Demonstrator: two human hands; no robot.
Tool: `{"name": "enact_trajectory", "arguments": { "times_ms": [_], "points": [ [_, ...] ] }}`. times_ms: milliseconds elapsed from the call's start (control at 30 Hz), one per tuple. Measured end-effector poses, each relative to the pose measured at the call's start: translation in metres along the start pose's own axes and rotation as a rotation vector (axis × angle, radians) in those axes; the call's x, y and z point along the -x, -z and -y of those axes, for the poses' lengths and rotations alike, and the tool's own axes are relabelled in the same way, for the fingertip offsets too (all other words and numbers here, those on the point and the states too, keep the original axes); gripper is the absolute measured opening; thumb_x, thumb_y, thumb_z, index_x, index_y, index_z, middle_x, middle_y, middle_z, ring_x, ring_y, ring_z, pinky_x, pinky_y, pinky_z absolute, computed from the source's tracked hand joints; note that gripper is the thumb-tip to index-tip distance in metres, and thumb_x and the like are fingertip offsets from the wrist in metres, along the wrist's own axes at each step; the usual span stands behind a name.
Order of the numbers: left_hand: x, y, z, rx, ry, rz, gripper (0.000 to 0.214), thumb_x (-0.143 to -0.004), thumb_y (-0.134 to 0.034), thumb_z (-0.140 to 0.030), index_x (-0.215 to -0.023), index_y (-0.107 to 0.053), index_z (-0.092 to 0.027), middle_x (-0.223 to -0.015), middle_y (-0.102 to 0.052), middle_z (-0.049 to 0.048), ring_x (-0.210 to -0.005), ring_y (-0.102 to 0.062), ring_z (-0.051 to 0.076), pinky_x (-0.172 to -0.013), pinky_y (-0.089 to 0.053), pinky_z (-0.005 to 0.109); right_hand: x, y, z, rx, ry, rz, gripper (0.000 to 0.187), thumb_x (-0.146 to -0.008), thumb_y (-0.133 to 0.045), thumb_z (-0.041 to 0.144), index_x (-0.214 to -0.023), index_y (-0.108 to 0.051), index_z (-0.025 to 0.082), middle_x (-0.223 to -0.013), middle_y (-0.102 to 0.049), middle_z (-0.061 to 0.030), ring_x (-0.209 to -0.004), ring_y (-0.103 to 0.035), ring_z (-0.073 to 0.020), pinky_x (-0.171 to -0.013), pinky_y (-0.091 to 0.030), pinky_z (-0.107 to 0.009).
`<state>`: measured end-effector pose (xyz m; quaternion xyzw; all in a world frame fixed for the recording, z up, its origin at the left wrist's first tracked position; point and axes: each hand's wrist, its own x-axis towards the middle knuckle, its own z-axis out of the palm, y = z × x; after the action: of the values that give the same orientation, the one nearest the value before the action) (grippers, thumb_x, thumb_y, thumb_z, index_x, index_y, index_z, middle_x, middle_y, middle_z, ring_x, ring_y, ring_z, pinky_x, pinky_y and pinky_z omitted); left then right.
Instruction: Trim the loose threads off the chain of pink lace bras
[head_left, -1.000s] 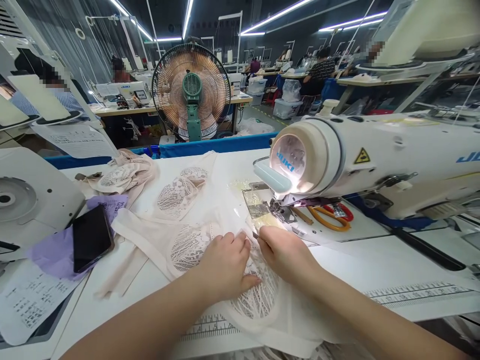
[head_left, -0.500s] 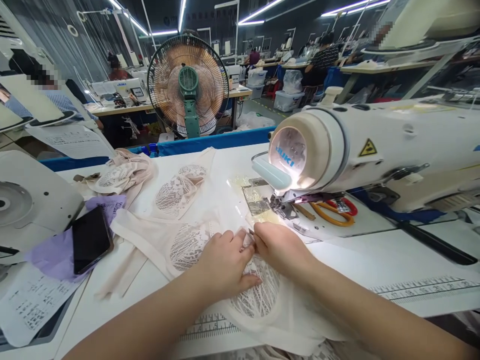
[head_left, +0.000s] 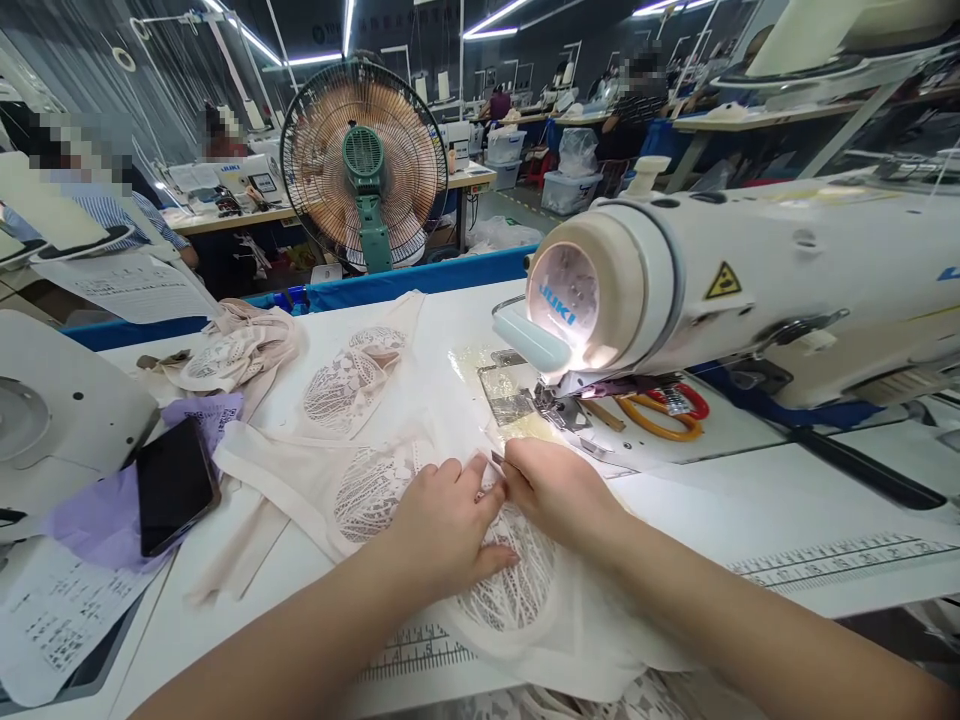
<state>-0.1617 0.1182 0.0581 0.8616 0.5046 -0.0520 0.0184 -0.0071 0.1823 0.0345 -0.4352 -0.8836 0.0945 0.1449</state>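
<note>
A pale lace garment piece [head_left: 375, 485] lies spread on the white sewing table [head_left: 750, 520] in front of the sewing machine [head_left: 720, 280]. My left hand [head_left: 442, 525] lies flat on the lace with its fingers stretched out, pressing the cloth down. Beside it, my right hand [head_left: 551, 490] is closed in a pinch on a small thin tool [head_left: 498, 458] whose tip touches the fabric edge. Both hands sit just before the presser foot [head_left: 551, 410].
More lace pieces [head_left: 225, 355] are piled at the back left. A black phone [head_left: 174, 485] rests on purple paper at the left. Orange and red scissors [head_left: 664, 412] lie under the machine arm. A standing fan [head_left: 364, 165] is behind the table. Other people work at far tables.
My right hand has slid left toward my left hand, so its pinched tool now meets the left fingertips. The view has shifted slightly.
</note>
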Motion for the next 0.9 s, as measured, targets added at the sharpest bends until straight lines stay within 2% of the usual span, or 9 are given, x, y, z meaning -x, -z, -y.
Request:
{"name": "enact_trajectory", "arguments": {
  "times_ms": [200,433,567,667,767,833,900],
  "points": [
    [0.001,-0.003,0.0,0.008,0.004,-0.019,0.067,-0.083,-0.041,-0.061,-0.133,-0.045,-0.017,-0.141,-0.042,0.0195,-0.101,-0.056,0.033,-0.077,-0.047,0.044,-0.001,0.002,0.003,0.019,-0.018,0.061,0.028,-0.069,-0.045,0.007,-0.06,-0.024,0.023,-0.054,-0.033,0.0047,-0.051,-0.031,-0.0125,-0.047,-0.019,-0.025],
    [0.0,-0.003,0.0,-0.009,-0.005,-0.013,0.068,-0.084,-0.038,-0.062,-0.136,-0.043,-0.017,-0.139,-0.043,0.0213,-0.099,-0.057,0.033,-0.075,-0.046,0.044,0.018,0.012,-0.001,0.036,-0.019,0.092,0.033,-0.064,-0.045,0.0,-0.059,-0.022,0.023,-0.054,-0.031,0.0051,-0.049,-0.029,-0.0124,-0.046,-0.017,-0.025],
    [0.001,-0.002,0.001,-0.014,-0.004,-0.034,0.067,-0.085,-0.037,-0.062,-0.133,-0.045,-0.017,-0.137,-0.046,0.0208,-0.102,-0.056,0.033,-0.076,-0.046,0.045,0.035,0.023,-0.002,0.017,-0.044,0.061,0.032,-0.076,-0.043,0.009,-0.06,-0.021,0.024,-0.051,-0.035,0.0046,-0.046,-0.034,-0.0123,-0.044,-0.021,-0.024],
    [0.003,-0.003,0.003,-0.018,-0.033,-0.096,0.063,-0.085,-0.04,-0.06,-0.126,-0.051,-0.013,-0.14,-0.043,0.0199,-0.116,-0.049,0.034,-0.091,-0.041,0.051,0.051,0.029,-0.002,-0.086,-0.101,-0.014,0.026,-0.086,-0.037,0.02,-0.062,-0.027,0.024,-0.055,-0.043,0.0028,-0.048,-0.042,-0.0138,-0.044,-0.029,-0.023],
    [0.005,-0.006,0.003,0.012,-0.101,-0.106,0.06,-0.086,-0.044,-0.053,-0.121,-0.054,-0.005,-0.137,-0.046,0.0203,-0.126,-0.041,0.033,-0.107,-0.029,0.048,0.067,0.029,-0.002,-0.215,-0.126,-0.076,0.021,-0.088,-0.034,0.024,-0.068,-0.039,0.023,-0.066,-0.051,-0.0013,-0.056,-0.05,-0.0164,-0.048,-0.037,-0.026],
    [0.007,-0.008,0.002,0.055,-0.112,-0.085,0.062,-0.086,-0.046,-0.051,-0.123,-0.051,-0.002,-0.135,-0.049,0.021,-0.128,-0.039,0.032,-0.108,-0.03,0.044,0.072,0.025,-0.002,-0.247,-0.121,-0.078,0.022,-0.089,-0.034,0.025,-0.069,-0.043,0.022,-0.067,-0.052,-0.0022,-0.057,-0.051,-0.017,-0.05,-0.04,-0.027],
    [0.009,-0.01,0.002,0.092,-0.105,-0.07,0.068,-0.085,-0.046,-0.056,-0.129,-0.046,-0.004,-0.137,-0.045,0.0219,-0.13,-0.036,0.034,-0.106,-0.034,0.045,0.07,0.02,-0.001,-0.241,-0.118,-0.073,0.022,-0.089,-0.034,0.024,-0.071,-0.047,0.022,-0.064,-0.053,-0.0017,-0.056,-0.052,-0.0172,-0.049,-0.04,-0.027]
  ]
}}
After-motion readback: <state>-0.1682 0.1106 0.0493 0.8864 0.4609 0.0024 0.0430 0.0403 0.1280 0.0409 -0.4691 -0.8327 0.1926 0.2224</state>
